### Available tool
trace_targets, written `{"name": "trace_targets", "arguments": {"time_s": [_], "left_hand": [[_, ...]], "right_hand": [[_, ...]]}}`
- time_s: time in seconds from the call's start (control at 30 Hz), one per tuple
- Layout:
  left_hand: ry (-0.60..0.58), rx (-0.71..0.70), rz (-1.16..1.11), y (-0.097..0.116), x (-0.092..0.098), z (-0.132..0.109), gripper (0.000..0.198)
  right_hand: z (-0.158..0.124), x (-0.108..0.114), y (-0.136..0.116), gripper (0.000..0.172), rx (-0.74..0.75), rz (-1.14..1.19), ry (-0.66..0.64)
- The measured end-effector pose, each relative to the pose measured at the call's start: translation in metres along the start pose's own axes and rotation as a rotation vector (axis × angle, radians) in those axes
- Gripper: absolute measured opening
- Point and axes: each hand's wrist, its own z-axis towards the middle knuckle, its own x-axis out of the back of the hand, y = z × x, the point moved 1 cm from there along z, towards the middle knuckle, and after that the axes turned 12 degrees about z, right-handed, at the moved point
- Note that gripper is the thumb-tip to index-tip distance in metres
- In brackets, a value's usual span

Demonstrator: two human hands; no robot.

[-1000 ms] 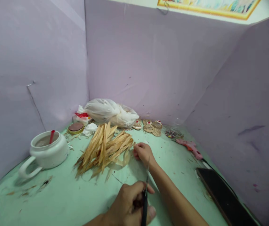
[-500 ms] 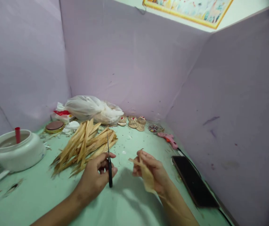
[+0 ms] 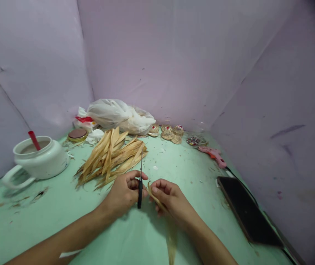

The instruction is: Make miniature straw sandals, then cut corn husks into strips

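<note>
Head view: on the green table (image 3: 63, 206), just in front of the pile of dried strips (image 3: 110, 154), the left hand (image 3: 124, 195) grips closed scissors (image 3: 140, 184) and the right hand (image 3: 171, 197) pinches one strip (image 3: 152, 192) beside them. Cutting it likely calls for opening the blades.

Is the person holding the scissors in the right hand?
No, the scissors sit in the left hand, while the right hand pinches a dried strip.

1 head-worn view, facing forward and down, close over the table (image 3: 187, 173)
</note>
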Motion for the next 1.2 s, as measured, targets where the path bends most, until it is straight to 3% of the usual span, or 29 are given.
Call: {"name": "trace_targets", "arguments": {"time_s": [0.27,0.47,0.7,0.9,1.07,1.2], "left_hand": [[0.096,0.066,-0.045,0.0025,-0.0004,-0.0005,0.034],[0.037,0.019,0.022,0.0042,-0.0004,-0.0024,0.036],[0.008,-0.089,0.089,0.0023,0.0025,-0.0029,0.038],[-0.001,-0.099,0.079,0.0025,0.0004,-0.0066,0.043],[0.063,-0.100,0.082,0.0040,0.0001,-0.0068,0.036],[0.116,-0.122,0.079,0.0071,-0.0003,-0.0068,0.034]], "right_hand": [[-0.0063,-0.0041,-0.0007,0.051,0.151,-0.181,-0.059],[-0.0021,-0.0011,0.0009,0.043,0.219,-0.223,-0.019],[-0.0019,-0.0016,-0.0003,0.032,0.153,-0.103,0.081],[-0.0033,-0.0044,0.0017,0.024,0.188,-0.056,0.145],[-0.0081,-0.0088,0.0000,0.027,0.212,-0.076,0.080],[-0.0089,-0.0099,0.0010,0.033,0.123,0.064,0.019]]}}
